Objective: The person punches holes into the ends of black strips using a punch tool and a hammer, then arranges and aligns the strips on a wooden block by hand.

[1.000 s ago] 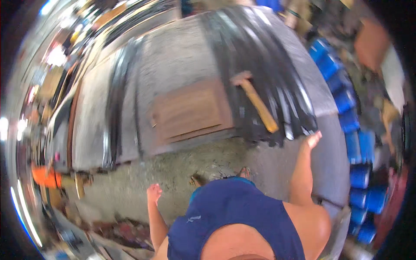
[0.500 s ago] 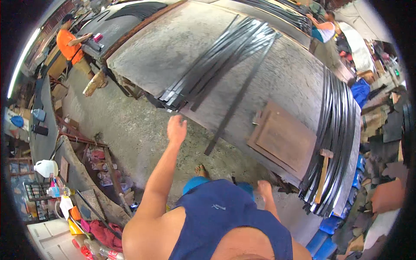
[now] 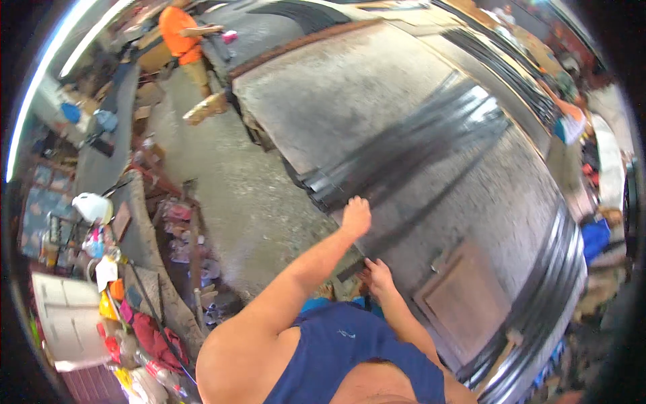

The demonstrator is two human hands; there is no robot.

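Note:
A bundle of long black strips (image 3: 397, 151) lies fanned across the grey worktable (image 3: 309, 101), its near ends at the table's edge. At the bundle's right side is my left hand (image 3: 356, 217), fingers curled down; whether a strip is in them is hidden. A separate black strip (image 3: 437, 205) runs diagonally over the table to the right of the bundle. My right hand (image 3: 378, 277) is closed on the near end of this strip, whose tip sticks out past the table's edge.
Brown square boards (image 3: 464, 296) lie on the table at right. Beyond them are another bundle of black strips (image 3: 538, 296) and a hammer (image 3: 505, 357). A person in orange (image 3: 180, 37) stands at far left, another person (image 3: 570, 121) at far right. A cluttered bench (image 3: 145, 249) is at left.
Both hands have come forward to the table: the left to the bundle's side, the right from beside my body onto the single strip's end. The view has shifted, moving the scene rightward.

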